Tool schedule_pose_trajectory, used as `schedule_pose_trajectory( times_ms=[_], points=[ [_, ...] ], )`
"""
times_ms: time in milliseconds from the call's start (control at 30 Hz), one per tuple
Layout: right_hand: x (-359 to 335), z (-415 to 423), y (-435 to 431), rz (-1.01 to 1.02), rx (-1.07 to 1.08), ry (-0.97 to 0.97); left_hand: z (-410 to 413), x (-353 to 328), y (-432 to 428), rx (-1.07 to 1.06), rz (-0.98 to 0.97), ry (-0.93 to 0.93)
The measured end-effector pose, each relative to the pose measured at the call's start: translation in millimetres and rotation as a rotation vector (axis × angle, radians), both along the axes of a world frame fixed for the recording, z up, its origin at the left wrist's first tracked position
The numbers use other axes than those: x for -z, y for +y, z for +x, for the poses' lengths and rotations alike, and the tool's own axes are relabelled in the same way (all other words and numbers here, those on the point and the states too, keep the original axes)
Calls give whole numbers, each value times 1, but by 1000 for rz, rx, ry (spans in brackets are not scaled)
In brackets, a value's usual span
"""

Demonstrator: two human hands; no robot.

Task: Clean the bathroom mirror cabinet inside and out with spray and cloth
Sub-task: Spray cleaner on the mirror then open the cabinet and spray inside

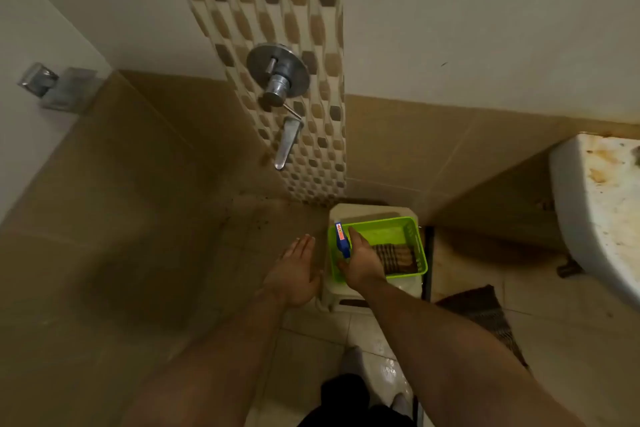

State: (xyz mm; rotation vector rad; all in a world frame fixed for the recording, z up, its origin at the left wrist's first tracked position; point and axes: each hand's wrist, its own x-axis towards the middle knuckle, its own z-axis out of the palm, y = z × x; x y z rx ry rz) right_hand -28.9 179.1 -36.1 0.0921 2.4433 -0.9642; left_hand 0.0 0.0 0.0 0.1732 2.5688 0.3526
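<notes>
A blue spray bottle (341,239) with an orange label is gripped by my right hand (360,262) over the left side of a green plastic basket (410,230). A brown striped cloth (396,258) lies folded in the basket's right half. The basket stands on a white plastic stool (349,210) by the wall. My left hand (296,270) hovers open just left of the stool, fingers straight, holding nothing. The mirror cabinet is out of view.
A chrome shower mixer (278,71) and spout (287,142) stick out from the patterned tile strip above the stool. A stained white washbasin (588,215) juts in at the right. A dark mat (485,315) lies on the wet floor tiles.
</notes>
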Motion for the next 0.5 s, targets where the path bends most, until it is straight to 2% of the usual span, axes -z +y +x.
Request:
schedule_pose_trajectory(
  times_ms=[267,500],
  points=[
    [7,-13,-19,94,184,50,2,2,3,-18,-30,-38],
    [-16,-20,17,21,275,137,-13,-8,21,-41,-20,-21]
  ],
)
